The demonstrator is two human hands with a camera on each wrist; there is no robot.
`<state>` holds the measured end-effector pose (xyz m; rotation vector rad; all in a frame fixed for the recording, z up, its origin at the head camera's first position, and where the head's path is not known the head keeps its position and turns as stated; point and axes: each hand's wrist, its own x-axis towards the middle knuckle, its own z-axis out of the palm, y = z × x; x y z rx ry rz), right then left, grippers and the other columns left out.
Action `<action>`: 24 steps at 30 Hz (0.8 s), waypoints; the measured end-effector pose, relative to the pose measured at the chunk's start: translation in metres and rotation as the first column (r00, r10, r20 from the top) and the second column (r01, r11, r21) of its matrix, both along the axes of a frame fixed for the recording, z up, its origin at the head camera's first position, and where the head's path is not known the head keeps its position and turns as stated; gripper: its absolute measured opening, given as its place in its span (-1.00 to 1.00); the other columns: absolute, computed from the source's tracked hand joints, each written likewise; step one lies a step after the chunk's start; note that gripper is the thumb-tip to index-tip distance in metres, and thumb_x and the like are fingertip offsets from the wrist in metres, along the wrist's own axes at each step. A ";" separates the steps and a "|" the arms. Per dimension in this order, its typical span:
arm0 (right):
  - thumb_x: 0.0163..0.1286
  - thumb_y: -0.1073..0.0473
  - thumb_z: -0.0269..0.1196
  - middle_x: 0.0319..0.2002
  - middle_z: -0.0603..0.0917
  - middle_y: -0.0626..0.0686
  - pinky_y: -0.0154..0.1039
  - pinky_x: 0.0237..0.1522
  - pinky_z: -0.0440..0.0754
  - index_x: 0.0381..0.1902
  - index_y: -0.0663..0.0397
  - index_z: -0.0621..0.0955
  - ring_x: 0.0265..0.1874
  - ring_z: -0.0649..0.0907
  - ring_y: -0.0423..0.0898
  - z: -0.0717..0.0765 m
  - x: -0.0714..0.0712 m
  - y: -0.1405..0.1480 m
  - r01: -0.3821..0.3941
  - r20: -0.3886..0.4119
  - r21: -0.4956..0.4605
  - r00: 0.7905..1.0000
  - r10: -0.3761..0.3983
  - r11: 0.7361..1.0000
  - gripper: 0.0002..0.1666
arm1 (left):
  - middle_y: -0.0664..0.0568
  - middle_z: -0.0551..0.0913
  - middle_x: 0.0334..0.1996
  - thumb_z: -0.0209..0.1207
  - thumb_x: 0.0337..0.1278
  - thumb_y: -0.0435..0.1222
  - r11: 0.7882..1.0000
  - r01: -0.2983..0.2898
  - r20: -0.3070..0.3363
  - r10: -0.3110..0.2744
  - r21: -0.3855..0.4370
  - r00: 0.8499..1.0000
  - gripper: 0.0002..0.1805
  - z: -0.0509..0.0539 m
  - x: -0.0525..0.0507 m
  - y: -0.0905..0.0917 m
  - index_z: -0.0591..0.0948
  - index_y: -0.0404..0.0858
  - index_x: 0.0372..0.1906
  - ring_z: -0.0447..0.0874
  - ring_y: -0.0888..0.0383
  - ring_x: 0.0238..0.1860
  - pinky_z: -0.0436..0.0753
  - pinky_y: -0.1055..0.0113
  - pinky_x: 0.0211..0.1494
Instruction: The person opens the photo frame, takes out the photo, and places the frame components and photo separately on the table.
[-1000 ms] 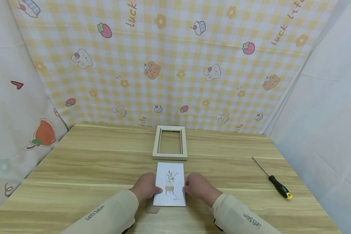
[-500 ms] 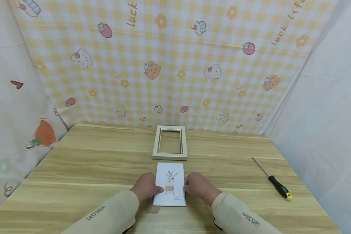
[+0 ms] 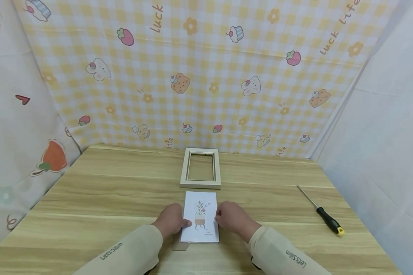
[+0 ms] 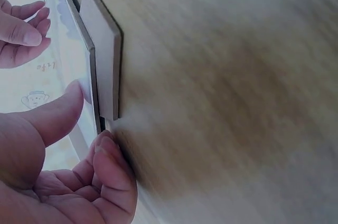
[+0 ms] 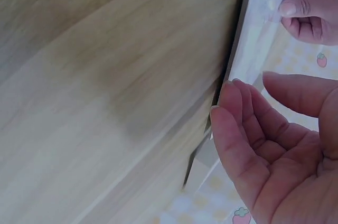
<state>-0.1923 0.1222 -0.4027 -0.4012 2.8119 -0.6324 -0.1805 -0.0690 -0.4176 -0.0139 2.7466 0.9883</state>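
A white picture card printed with a potted plant lies in front of me, seemingly on a thin board whose edge shows in the wrist views. My left hand pinches its left edge, thumb on the face and fingers at the underside. A flat brown piece sticks out from beneath, at the lower left corner. My right hand is at the opposite edge. Its bent fingertips touch that edge, and the thumb stands apart from the face. Just beyond the card lies a cream picture frame with an open middle.
To the right a screwdriver with a black and yellow handle rests on the wood-grain table. A yellow checked cloth hangs behind the far edge. White cloths close off both sides.
The right thumb and fingers have shifted slightly at the card's right edge. The left hand, card, frame and screwdriver stay nearly where they were.
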 end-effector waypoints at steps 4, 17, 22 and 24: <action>0.23 0.30 0.31 -0.61 0.49 -0.05 -0.32 -0.53 0.42 -0.50 0.16 0.62 -0.60 0.43 -0.16 -0.003 -0.001 -0.001 -0.001 0.009 0.010 1.000 0.001 1.000 -0.88 | 0.02 0.29 -0.67 0.37 0.00 -0.34 1.000 -0.010 0.002 0.010 0.019 1.000 -0.65 -0.002 0.000 -0.001 0.41 -0.31 -0.62 0.29 0.11 -0.60 0.29 0.35 -0.51; 0.22 0.38 0.24 -0.61 0.50 -0.04 -0.34 -0.55 0.39 -0.50 0.23 0.65 -0.61 0.42 -0.17 0.002 -0.003 -0.002 0.007 -0.006 -0.032 1.000 -0.007 0.999 -0.88 | 0.02 0.31 -0.68 0.33 0.07 -0.36 1.000 -0.017 0.012 0.017 0.008 1.000 -0.66 -0.001 0.000 -0.007 0.42 -0.30 -0.64 0.27 0.15 -0.62 0.29 0.38 -0.54; 0.26 0.35 0.24 -0.64 0.49 -0.03 -0.34 -0.55 0.38 -0.49 0.23 0.67 -0.61 0.42 -0.17 0.002 -0.006 -0.003 0.065 0.044 -0.057 0.997 -0.062 0.996 -0.86 | -0.01 0.35 -0.66 0.25 0.16 -0.37 1.000 0.017 -0.018 -0.017 -0.019 1.000 -0.71 0.002 0.002 -0.007 0.45 -0.33 -0.61 0.33 0.11 -0.60 0.35 0.35 -0.52; 0.27 0.35 0.24 -0.66 0.47 -0.04 -0.34 -0.56 0.37 -0.51 0.21 0.67 -0.63 0.41 -0.17 0.000 -0.008 -0.003 0.070 0.048 -0.055 0.997 -0.067 0.996 -0.84 | -0.02 0.36 -0.64 0.22 0.18 -0.38 0.999 0.023 -0.020 -0.023 -0.024 1.000 -0.74 0.003 0.002 -0.007 0.46 -0.35 -0.57 0.35 0.10 -0.57 0.37 0.32 -0.49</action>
